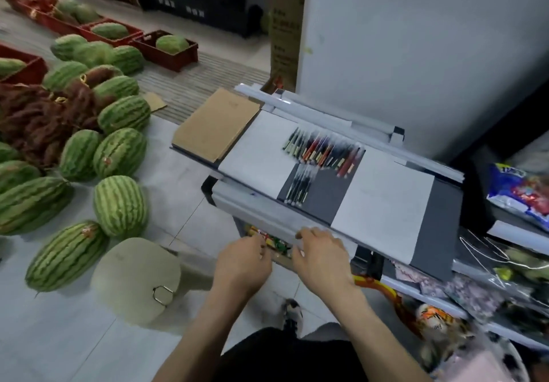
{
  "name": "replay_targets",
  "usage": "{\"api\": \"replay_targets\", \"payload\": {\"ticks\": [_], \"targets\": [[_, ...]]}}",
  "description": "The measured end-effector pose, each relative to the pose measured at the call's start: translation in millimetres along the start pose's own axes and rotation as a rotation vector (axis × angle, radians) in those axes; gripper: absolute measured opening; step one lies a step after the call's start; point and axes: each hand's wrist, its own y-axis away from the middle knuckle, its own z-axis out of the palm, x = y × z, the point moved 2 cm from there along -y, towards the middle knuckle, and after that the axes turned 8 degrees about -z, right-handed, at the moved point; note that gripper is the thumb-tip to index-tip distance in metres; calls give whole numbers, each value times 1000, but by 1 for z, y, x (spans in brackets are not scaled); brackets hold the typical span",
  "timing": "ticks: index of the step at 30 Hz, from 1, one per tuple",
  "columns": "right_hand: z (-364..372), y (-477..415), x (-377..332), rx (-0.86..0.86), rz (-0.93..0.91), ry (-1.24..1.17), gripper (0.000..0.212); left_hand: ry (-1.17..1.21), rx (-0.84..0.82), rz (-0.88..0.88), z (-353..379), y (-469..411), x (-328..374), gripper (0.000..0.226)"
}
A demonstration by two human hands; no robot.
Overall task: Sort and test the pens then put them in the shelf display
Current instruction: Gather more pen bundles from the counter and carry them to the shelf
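Pens lie mixed atop the shelf; left hand and right hand hover empty and loose at its front edge. Lift 1 at a time, by colour.

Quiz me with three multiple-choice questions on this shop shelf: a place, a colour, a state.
1. Where on the shelf top is the cardboard sheet? A) left end B) middle C) right end
2. The smaller pen group is mostly: A) red B) black C) green
3. The pens are: A) standing in a cup B) boxed C) lying loose
Answers: 1 A, it covers the left end; 2 B, those barrels look dark; 3 C, both groups lie flat with no container.
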Motion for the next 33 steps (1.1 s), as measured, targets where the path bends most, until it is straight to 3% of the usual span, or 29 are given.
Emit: {"api": "replay_targets", "payload": {"ticks": [10,16,21,27,33], "targets": [[-13,-84,46,-59,155,-67,30,-66,-63,53,-17,-107,60,24],[-12,-121,59,-36,318,-131,32,46,-148,120,-9,-174,78,20],[-15,-139,65,-9,474,-168,31,13,-185,191,2,-218,97,37],[-11,-139,66,8,625,-207,34,-48,-224,206,31,-247,106,76],[-10,-139,79,2,661,-222,32,-26,-200,195,41,-254,109,75]]}}
